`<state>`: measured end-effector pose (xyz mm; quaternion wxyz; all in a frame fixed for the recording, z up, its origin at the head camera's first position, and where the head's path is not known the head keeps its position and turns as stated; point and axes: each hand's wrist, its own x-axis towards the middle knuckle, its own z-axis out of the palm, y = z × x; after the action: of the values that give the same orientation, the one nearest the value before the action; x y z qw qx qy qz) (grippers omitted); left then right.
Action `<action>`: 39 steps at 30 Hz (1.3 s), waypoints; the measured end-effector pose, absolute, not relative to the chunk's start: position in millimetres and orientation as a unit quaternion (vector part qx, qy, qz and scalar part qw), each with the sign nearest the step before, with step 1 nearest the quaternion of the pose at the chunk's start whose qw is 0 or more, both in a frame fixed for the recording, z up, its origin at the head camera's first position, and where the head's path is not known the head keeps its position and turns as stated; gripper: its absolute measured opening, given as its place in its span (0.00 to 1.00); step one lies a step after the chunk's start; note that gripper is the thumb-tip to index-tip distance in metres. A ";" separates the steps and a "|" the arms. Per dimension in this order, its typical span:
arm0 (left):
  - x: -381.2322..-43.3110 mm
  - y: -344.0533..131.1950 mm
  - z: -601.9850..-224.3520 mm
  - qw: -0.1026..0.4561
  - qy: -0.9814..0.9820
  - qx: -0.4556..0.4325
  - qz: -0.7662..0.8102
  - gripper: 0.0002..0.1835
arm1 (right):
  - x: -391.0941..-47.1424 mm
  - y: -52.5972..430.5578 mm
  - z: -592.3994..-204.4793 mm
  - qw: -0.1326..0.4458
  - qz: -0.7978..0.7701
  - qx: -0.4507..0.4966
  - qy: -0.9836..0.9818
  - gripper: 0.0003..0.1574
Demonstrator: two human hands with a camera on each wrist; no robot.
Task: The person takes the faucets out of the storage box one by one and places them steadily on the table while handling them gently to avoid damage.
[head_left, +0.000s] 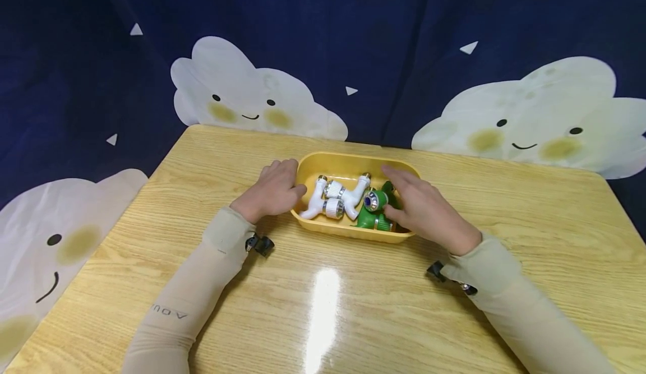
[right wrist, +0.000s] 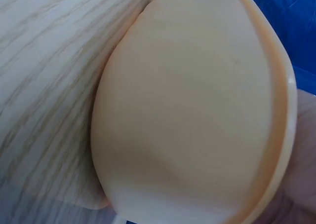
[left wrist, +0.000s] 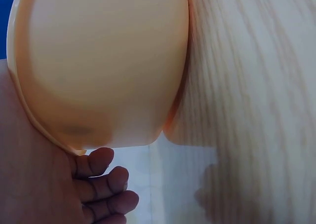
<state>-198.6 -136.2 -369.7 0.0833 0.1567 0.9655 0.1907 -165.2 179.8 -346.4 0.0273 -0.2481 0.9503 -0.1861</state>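
Head view: wood-grain tabletop (head_left: 272,301) spreads below the central yellow, oval plastic tub (head_left: 343,231) of white taps (head_left: 316,201) and green taps (head_left: 374,219). Left hand (head_left: 275,190) grips its rim (left wrist: 12,41); right hand (head_left: 426,208) overhangs it, fingers outstretched.

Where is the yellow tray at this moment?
In the head view, the yellow tray sits near mid-frame on the wooden table, left hand at its left end, right hand over its right, white taps and green taps inside.
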 end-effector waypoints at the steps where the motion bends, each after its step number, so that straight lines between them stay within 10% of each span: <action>1: -198.4 -136.1 -369.7 0.083 0.965 0.157 0.192 0.15 | -165.2 179.5 -346.7 0.029 -0.183 -0.248 0.951 0.48; 39: -200.3 -136.5 -371.1 0.097 0.964 0.158 0.192 0.14 | -172.3 166.6 -352.8 -0.015 -0.090 -0.260 0.961 0.22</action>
<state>-200.3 -136.5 -371.1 0.0965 0.1583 0.9637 0.1920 -172.3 166.6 -352.8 -0.0153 -0.2595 0.9614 -0.0899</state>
